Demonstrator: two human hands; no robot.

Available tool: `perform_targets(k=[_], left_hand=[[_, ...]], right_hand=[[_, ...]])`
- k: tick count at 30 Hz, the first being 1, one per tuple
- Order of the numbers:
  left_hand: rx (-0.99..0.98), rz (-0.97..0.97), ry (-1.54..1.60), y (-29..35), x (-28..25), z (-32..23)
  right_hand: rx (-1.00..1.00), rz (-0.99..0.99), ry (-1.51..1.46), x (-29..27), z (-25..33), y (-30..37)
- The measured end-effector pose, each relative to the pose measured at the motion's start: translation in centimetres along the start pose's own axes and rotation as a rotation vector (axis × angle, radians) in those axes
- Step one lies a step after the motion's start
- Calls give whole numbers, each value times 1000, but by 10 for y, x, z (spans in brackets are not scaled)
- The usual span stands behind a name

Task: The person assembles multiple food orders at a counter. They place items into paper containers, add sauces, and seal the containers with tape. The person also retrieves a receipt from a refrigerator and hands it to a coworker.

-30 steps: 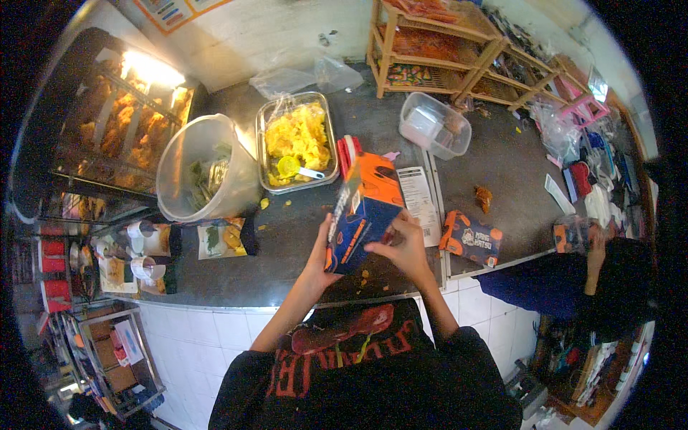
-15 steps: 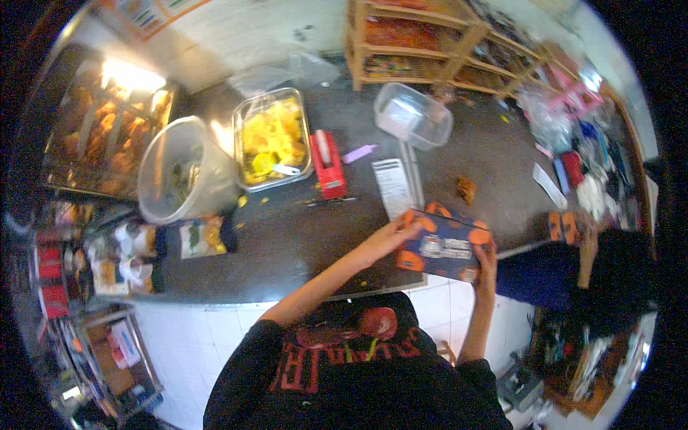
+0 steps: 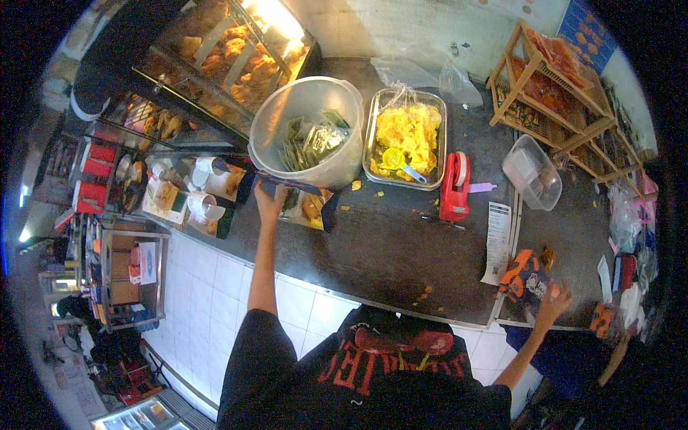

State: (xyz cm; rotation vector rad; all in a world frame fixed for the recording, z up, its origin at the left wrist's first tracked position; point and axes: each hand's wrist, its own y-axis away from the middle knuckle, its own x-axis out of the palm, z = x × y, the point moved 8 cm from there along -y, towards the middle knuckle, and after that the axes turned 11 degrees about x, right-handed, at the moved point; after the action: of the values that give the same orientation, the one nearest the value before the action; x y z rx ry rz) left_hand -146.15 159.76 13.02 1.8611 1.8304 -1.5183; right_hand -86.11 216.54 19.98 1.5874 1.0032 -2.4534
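Note:
My left hand [image 3: 269, 202] reaches to an open food box [image 3: 309, 206], fingers closed on the edge of its dark flap. Fried food and small packets lie inside that box. Beside it stands a large clear bucket [image 3: 261, 132] holding green-and-silver sachets. Over on the right, a dark blue and orange box [image 3: 524, 278] rests on the counter by a printed receipt [image 3: 497, 240]. Close to this box is my right hand [image 3: 552, 302], fingers apart and holding nothing; whether a fingertip touches the box I cannot tell.
A glass tray of yellow food [image 3: 408, 129], a red tape dispenser [image 3: 454, 190] and a clear plastic tub [image 3: 532, 172] stand on the counter. More open food boxes [image 3: 166, 195] line the left. Another person's forearm [image 3: 614, 364] is at right, below a wooden rack [image 3: 566, 93].
Both hands held the blue and orange box; now it sits on the counter. My left hand has moved left to the open food box. The view has swung left.

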Motion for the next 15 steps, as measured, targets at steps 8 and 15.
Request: perform_targets(k=[8, 15], left_hand=[[-85, 252, 506, 27, 31, -52], [-183, 426, 580, 106, 20, -161]], right_hand=[[-126, 653, -667, 77, 337, 80], [407, 792, -1152, 138, 375, 168]])
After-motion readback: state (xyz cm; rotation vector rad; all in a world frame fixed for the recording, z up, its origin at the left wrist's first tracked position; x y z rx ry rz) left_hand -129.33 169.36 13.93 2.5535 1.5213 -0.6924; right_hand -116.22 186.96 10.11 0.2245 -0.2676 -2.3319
